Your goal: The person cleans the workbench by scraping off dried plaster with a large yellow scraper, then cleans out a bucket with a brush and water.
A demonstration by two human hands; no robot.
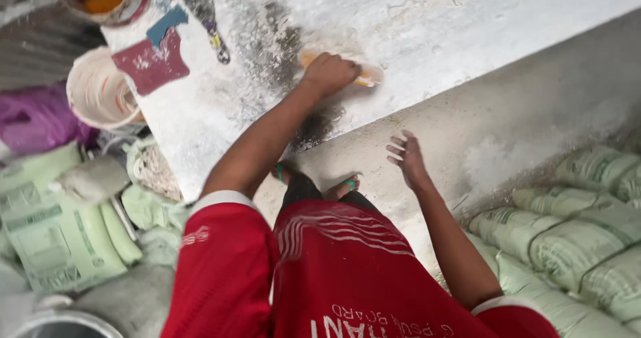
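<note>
The left hand (329,73) presses an orange block (366,76) against the white slab (427,24), fingers closed over it; the right hand (408,157) hangs open, holding nothing.

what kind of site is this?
Likely a construction or renovation site. The left hand rubs an orange block on a dusty white slab; stacked green sacks and a paint-smeared bucket stand nearby.

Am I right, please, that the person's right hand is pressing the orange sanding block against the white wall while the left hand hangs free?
Not quite: the sides are swapped. In the head view the left hand presses the orange sanding block against the white wall, while the right hand hangs free.
</note>
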